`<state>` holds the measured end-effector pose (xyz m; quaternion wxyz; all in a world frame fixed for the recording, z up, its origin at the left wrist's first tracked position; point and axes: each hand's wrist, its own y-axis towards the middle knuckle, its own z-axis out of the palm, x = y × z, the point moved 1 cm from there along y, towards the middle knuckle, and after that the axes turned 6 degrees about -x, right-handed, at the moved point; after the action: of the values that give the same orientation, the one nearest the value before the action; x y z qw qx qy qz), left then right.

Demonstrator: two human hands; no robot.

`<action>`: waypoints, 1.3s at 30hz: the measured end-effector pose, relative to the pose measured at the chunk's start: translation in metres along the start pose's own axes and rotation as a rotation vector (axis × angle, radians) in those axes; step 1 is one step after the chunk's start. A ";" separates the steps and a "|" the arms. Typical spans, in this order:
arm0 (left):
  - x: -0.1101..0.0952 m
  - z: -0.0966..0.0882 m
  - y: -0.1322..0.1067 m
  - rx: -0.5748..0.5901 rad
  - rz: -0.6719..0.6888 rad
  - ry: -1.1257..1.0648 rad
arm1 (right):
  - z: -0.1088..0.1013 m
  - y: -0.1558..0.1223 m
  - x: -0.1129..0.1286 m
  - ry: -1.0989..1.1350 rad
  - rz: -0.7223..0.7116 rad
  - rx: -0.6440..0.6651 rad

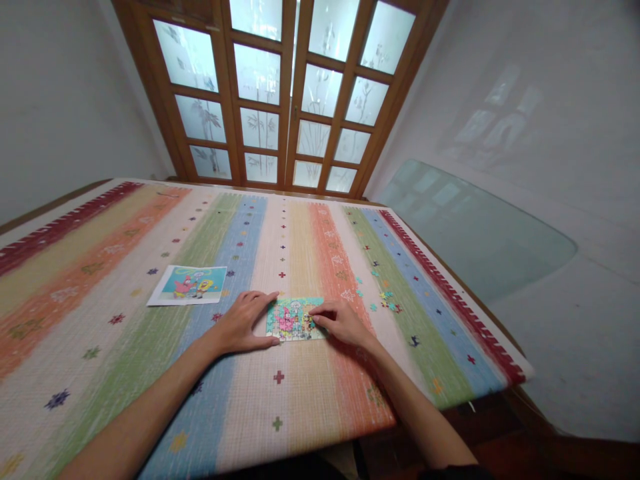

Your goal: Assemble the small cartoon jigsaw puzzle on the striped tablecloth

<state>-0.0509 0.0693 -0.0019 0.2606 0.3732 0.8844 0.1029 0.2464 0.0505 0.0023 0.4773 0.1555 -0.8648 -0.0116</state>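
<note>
A small, mostly assembled jigsaw puzzle (293, 319) with a cartoon picture lies on the striped table cover (280, 413) in front of me. My left hand (245, 323) rests flat beside the puzzle's left edge, fingers stretched out and touching its border. My right hand (339, 321) is at the puzzle's right edge, its fingers curled and pressing down on the pieces there. Whether a piece sits under those fingertips I cannot make out. A printed reference picture (189, 285) of the same cartoon lies further left.
Several loose puzzle pieces (387, 301) are scattered to the right of the puzzle. The table's right edge (480, 320) is close, with a glass pane (475, 230) leaning on the wall beyond. A wooden window (280, 93) stands behind the table.
</note>
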 end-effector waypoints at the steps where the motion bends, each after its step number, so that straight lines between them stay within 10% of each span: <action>1: 0.000 0.000 0.000 -0.001 -0.002 -0.001 | 0.000 0.000 0.001 0.002 0.008 0.003; 39: -0.002 0.000 0.001 0.026 -0.019 -0.008 | -0.002 0.003 0.001 -0.206 -0.078 -0.038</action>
<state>-0.0493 0.0686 -0.0009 0.2605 0.3687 0.8880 0.0876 0.2468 0.0532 0.0048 0.3881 0.1780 -0.9021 -0.0624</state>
